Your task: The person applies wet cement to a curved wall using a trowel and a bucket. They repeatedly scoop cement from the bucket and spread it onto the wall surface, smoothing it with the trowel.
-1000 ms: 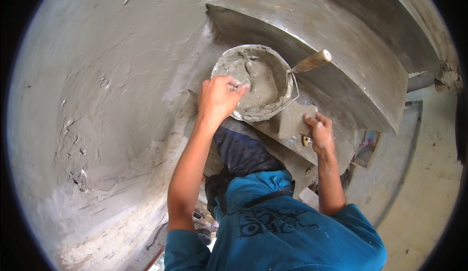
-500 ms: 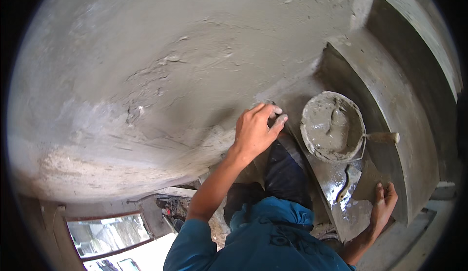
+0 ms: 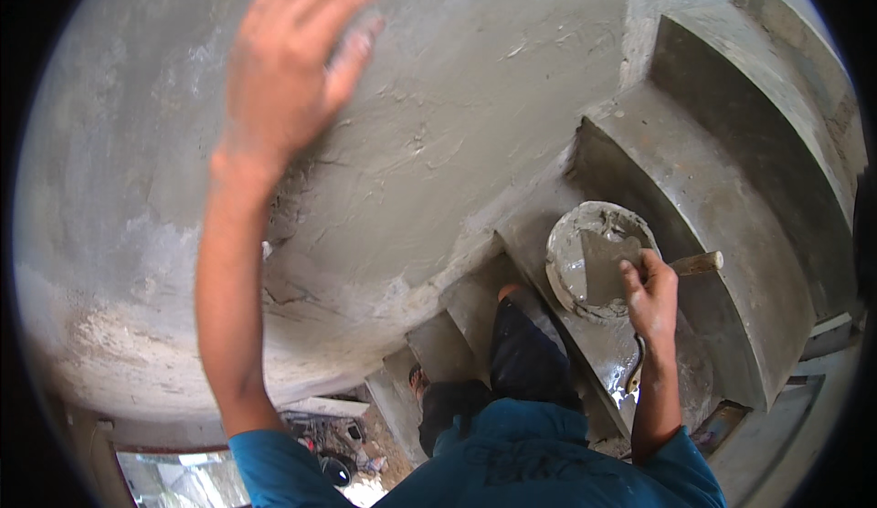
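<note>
My left hand (image 3: 297, 60) is raised in front of the plastered wall (image 3: 475, 133), its fingers stretched out and slightly blurred, holding nothing. My right hand (image 3: 654, 300) pinches a thin flat grey scraper (image 3: 603, 266) by its edge. The scraper is over the mouth of a round bucket (image 3: 554, 257), its lower part against the wet grey mortar (image 3: 573, 266) inside. On a stair tread, the bucket stands to the right of my legs. A wooden handle (image 3: 699, 263) sticks out at the bucket's right side; what it belongs to is hidden.
Curved concrete steps (image 3: 722, 179) rise at the right. A dark curved handle (image 3: 634, 369) lies on the tread beside my right forearm. Lower steps (image 3: 440, 343) drop away left of my legs, toward assorted clutter (image 3: 338, 453) and a bright window-like pane (image 3: 183, 479).
My left hand has swung up and left across the wall, its fingers spreading. My right hand has brought the scraper from the step up to the bucket. The view has shifted somewhat.
</note>
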Tool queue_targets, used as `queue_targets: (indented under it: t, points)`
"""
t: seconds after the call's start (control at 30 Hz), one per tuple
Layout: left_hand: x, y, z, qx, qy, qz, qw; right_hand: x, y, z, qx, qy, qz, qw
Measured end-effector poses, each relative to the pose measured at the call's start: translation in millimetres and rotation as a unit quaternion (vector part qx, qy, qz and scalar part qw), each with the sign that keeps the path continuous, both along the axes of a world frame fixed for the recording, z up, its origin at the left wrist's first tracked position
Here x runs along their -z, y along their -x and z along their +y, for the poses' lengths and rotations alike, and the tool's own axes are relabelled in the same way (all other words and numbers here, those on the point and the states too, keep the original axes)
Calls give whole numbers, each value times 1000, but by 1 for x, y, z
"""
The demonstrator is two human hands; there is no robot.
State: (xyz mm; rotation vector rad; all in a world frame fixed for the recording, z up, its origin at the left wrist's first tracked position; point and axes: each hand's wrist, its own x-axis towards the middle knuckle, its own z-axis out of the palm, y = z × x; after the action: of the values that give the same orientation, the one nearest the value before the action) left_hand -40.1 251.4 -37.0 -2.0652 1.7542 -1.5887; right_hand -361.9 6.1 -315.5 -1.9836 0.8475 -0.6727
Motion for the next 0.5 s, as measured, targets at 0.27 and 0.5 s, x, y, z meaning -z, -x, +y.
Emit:
queue_targets:
  t: [0.27, 0.5]
  points:
    - [-118, -63, -75, -17, 91, -89, 992, 1, -37, -11, 40, 44, -83, 995]
    - [-120, -106, -115, -120, 31, -238, 963, 8, -140, -111, 227, 23, -199, 953]
